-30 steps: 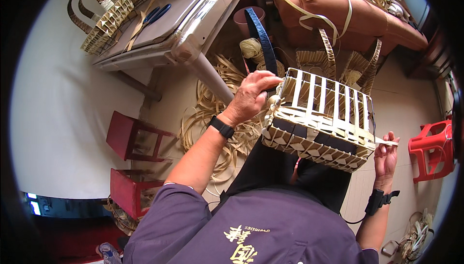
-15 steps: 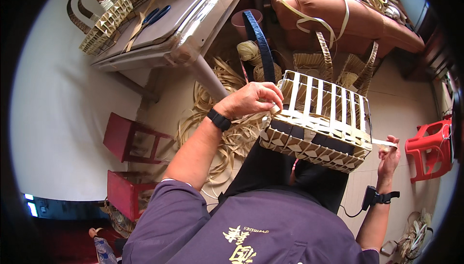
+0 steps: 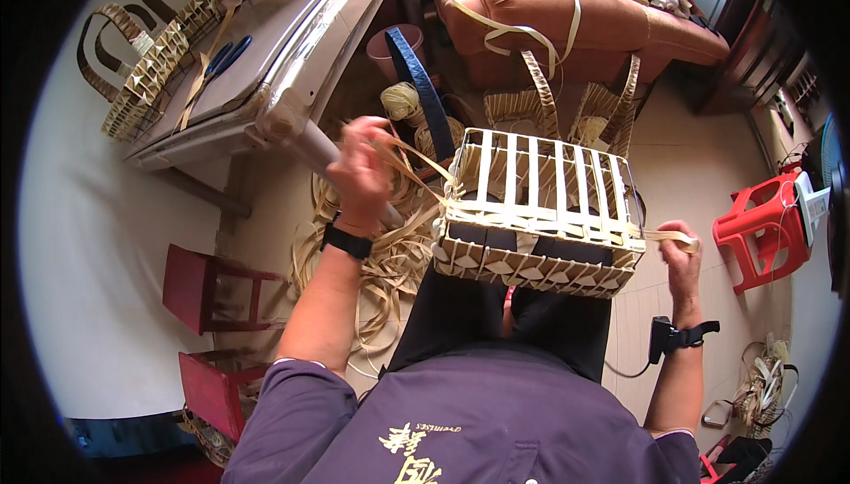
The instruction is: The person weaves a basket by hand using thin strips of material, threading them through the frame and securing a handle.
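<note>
Head view: the basket (image 3: 542, 219) rests across the lap (image 3: 465, 311), centre frame, presumably for support. Left hand (image 3: 361, 170), blurred, appears closed on the left strip (image 3: 410, 159); right hand (image 3: 682, 258) grips the right strip (image 3: 666, 236), likely for tension.

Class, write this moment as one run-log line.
left hand: holds left strip | right hand: holds right strip | basket: over thighs | scissors: on table
</note>
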